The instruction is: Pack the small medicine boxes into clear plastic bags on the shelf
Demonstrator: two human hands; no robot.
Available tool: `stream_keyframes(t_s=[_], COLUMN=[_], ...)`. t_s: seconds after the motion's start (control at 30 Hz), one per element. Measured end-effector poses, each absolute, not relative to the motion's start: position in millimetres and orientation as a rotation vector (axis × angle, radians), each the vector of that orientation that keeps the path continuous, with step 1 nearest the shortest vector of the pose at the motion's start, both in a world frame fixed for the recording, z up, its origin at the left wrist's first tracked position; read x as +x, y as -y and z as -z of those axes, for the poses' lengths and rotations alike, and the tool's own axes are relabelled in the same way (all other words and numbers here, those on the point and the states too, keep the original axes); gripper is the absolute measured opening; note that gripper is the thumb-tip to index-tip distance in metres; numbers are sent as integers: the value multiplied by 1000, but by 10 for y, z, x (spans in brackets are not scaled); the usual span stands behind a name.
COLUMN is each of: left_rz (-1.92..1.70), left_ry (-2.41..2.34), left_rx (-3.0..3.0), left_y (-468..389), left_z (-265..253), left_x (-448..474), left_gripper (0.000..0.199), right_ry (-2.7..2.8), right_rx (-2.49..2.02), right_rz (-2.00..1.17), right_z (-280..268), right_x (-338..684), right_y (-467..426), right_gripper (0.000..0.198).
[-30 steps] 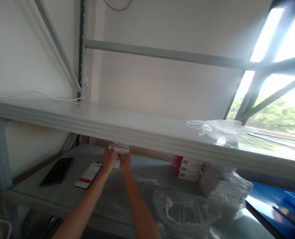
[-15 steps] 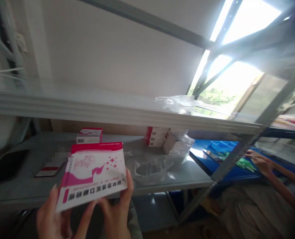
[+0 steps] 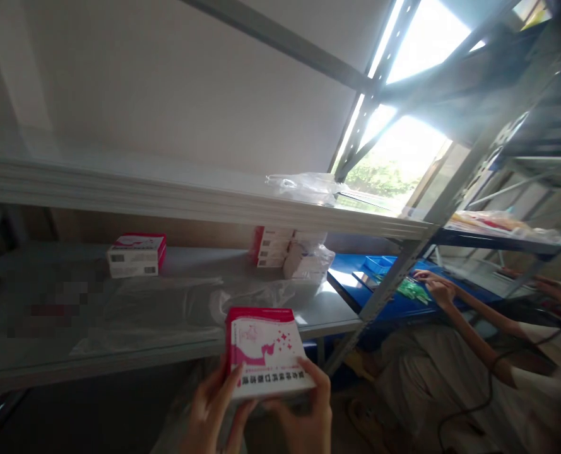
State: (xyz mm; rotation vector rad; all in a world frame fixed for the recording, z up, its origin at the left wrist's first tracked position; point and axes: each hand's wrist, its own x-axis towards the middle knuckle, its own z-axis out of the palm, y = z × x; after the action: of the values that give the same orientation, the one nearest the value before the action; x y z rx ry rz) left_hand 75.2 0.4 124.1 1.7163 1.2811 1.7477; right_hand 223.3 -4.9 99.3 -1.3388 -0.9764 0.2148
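A white cardboard box (image 3: 268,353) with a pink and red print is held up in front of the shelf's front edge. My left hand (image 3: 214,407) grips its left side, with the fingers along the lower left corner. On the opposite side, my right hand (image 3: 311,403) is closed around the lower right corner, its thumb below the front edge. The printed lettering on the box appears upside down. Behind it, clear plastic bags (image 3: 256,296) lie on the grey shelf (image 3: 190,258).
Similar boxes (image 3: 137,255) sit at the left on the shelf. More stacked boxes (image 3: 273,247) stand beside a plastic-wrapped bundle (image 3: 308,258). A plastic bag (image 3: 303,188) rests on the upper shelf. Right of a metal post (image 3: 394,277), a co-worker's hands (image 3: 436,287) handle green items on a blue table.
The view has turned to the right. Both hands have carried the box rightward and lower in view, and it looks smaller now. The co-worker's hands stay near the green items.
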Motion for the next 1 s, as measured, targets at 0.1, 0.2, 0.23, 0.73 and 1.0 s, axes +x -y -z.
stream_keyframes(t_s=[0.1,0.2,0.23,0.73,1.0], left_rz=[-1594,-1507,-1489,-1176,-800], left_ry=[-1222,-1182,-1174,-1436,-1634], left_rx=[1834,1881,1896,2062,2394], left_y=[-285,-595,-690,-1206,-1357], left_z=[-1368,-1474,-1488,-1856,-2204], left_x=[929,1046,1071,936,888], left_gripper=[41,54,59,40,30], right_ry=[1017,1086,1117,1596,1402], right_rx=[-1458,-1627,-1678,-1912,-1774], right_rz=[-304,-377,-368,-236,-370], right_z=[-1284,-1582,-1664,-2127,-1889], right_x=[2447,2584,2615,2792,2772], right_y=[-125,-371,-456,-1005,-1278], right_gripper=[64,62,61,56,55])
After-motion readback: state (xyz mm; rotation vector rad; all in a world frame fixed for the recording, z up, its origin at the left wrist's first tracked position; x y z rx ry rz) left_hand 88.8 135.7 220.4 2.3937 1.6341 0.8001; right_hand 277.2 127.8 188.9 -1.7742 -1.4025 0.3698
